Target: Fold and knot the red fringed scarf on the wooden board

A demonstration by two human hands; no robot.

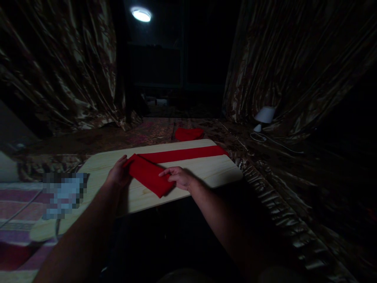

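Observation:
A long red cloth lies across a pale wooden board, one end stretched out toward the right and the near end folded back over itself. My left hand pinches the left corner of the fold, fingers closed on the cloth. My right hand lies on the folded part near its lower right edge, fingers extended and pressing it flat. A second red cloth sits in a heap beyond the far edge of the board.
The room is dim. Shiny patterned curtains hang left and right. A small white lamp with a cord stands at the right on a patterned cover. A ceiling light glows above. A blurred patch lies at the board's left.

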